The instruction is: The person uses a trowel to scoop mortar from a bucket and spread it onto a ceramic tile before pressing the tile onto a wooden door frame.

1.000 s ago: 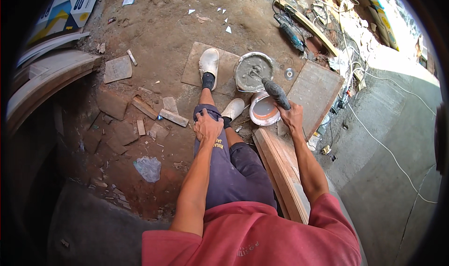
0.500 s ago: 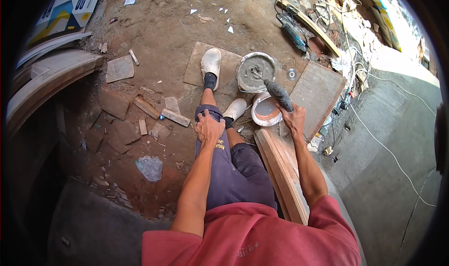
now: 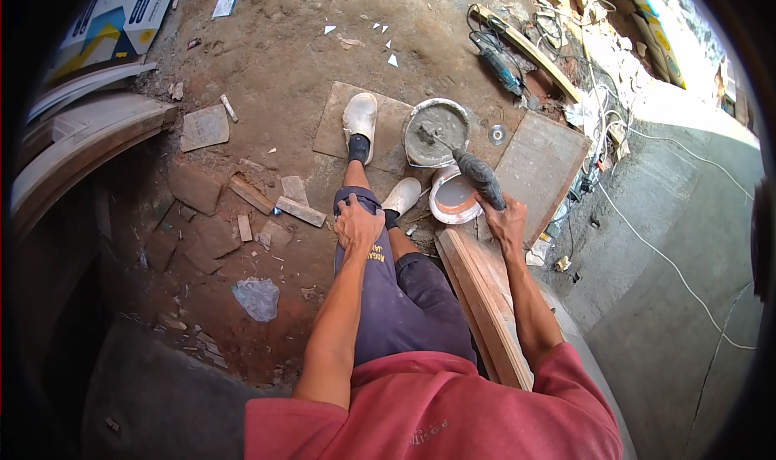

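Observation:
My right hand [image 3: 508, 224] is wrapped round the rear handle of a dark, dust-covered power drill [image 3: 478, 175]. From the drill a thin metal shaft slants down into a bucket of wet grey mortar [image 3: 447, 124]; its tip is hidden in the lumpy mix. Between that bucket and my right hand stands a second, smaller white bucket [image 3: 455, 195] with greyish liquid and an orange-brown inner wall. My left hand [image 3: 357, 222] lies on my left knee over the dark shorts, fingers apart and holding nothing.
Wooden boards [image 3: 483, 306] lie beside my right leg. A flat panel [image 3: 543, 173] and a metal disc [image 3: 497, 134] are right of the buckets. Farther off are a blue angle grinder [image 3: 499, 70], tangled cables and a timber strip. Broken bricks and offcuts [image 3: 301, 211] litter the left ground.
The drill and my right hand have shifted slightly, and more of the shaft shows above the mortar. The mortar's swirled surface now looks lumpier. My left hand stays on the knee.

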The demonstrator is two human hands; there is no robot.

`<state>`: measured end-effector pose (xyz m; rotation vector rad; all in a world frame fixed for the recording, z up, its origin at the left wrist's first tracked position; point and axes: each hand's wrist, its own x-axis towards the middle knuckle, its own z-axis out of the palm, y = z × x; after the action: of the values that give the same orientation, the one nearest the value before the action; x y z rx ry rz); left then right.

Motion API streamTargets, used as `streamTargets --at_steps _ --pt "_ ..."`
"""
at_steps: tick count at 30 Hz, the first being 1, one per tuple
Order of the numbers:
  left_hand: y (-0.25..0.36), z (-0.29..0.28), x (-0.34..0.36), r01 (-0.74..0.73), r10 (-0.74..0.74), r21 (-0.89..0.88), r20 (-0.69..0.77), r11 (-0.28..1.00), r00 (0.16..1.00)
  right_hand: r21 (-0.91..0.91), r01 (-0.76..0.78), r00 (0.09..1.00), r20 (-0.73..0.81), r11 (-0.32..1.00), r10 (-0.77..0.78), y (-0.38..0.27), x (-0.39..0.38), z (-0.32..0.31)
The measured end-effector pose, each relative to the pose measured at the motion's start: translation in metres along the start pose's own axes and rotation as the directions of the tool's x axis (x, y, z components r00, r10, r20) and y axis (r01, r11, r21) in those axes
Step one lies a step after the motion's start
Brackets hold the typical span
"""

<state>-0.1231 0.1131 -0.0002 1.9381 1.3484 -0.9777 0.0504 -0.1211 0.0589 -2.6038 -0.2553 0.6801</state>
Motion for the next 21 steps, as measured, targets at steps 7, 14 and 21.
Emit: streamTargets --at_steps 7,14,21 --pt "-0.004 -0.008 0.001 0.017 -0.017 -0.008 0.003 1.0 1.0 -0.032 -0.126 0.992 -0.023 0.991 0.126 -0.031 -0.026 -0.039" --pt "0.007 -0.013 0.002 -0.011 0.011 -0.026 0.004 1.0 1.0 -0.117 0.02 0.997 -0.074 0.993 -0.029 -0.004 0.046 0.011" --pt "-0.003 -0.016 0.007 0.01 -0.011 -0.032 -0.038 0.999 0.999 -0.063 -0.042 0.998 -0.05 0.997 0.039 -0.022 0.036 0.004"
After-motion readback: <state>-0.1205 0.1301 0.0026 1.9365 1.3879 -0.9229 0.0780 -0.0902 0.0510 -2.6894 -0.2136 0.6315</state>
